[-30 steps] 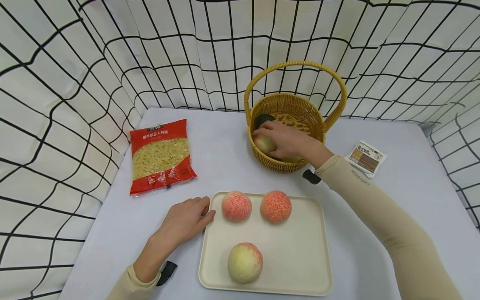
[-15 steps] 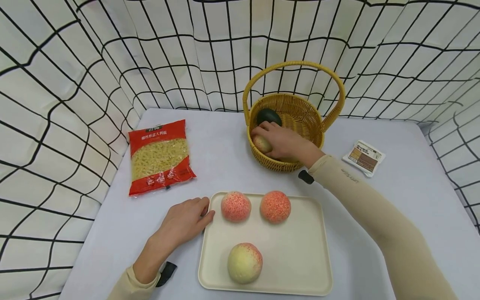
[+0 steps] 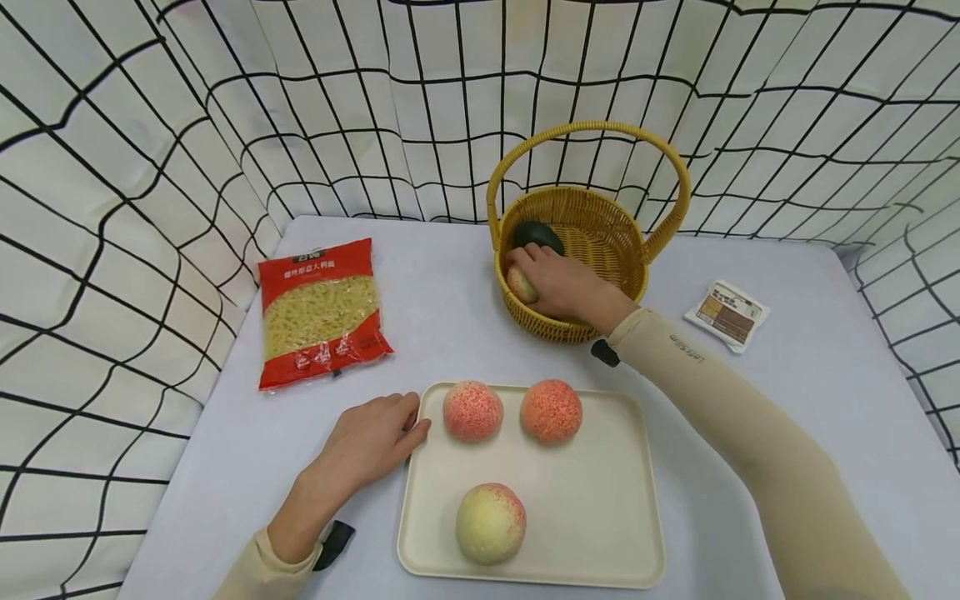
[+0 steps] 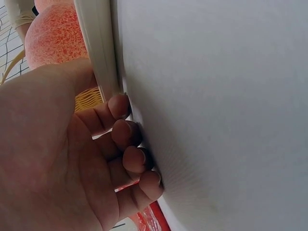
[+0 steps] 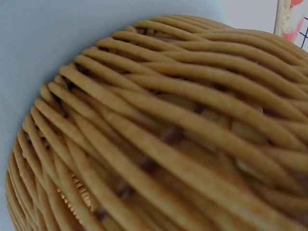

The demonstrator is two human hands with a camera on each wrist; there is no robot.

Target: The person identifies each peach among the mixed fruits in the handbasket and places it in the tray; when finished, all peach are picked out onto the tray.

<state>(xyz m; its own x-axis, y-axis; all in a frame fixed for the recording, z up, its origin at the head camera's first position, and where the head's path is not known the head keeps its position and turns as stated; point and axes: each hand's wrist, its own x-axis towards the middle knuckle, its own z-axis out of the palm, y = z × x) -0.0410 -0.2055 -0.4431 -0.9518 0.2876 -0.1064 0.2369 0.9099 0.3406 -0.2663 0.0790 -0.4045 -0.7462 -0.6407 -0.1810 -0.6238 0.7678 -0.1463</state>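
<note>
Three peaches [image 3: 491, 523] lie on the cream tray [image 3: 600, 517] at lower centre of the head view. A fourth peach [image 3: 521, 285] sits inside the wicker basket [image 3: 592, 218], upper centre, with the right hand [image 3: 558, 282] curled around it beside a dark fruit [image 3: 537, 235]. The left hand [image 3: 367, 446] rests flat on the worktop [image 3: 450, 308], fingers [image 4: 126, 133] relaxed, touching the tray's left rim.

4 peaches are showing: 3 are sitting on 1 tray [image 3: 600, 533] — 2 pink speckled peaches [image 3: 472, 411] and 1 pale yellow peach [image 3: 491, 523] — and 1 peach [image 3: 520, 285] is lying in 1 wicker basket [image 3: 600, 218] beside 1 dark avocado [image 3: 537, 235]. 1 pasta bag [image 3: 321, 312] and 1 small packet [image 3: 727, 315] are lying on the table [image 3: 450, 333].
</note>
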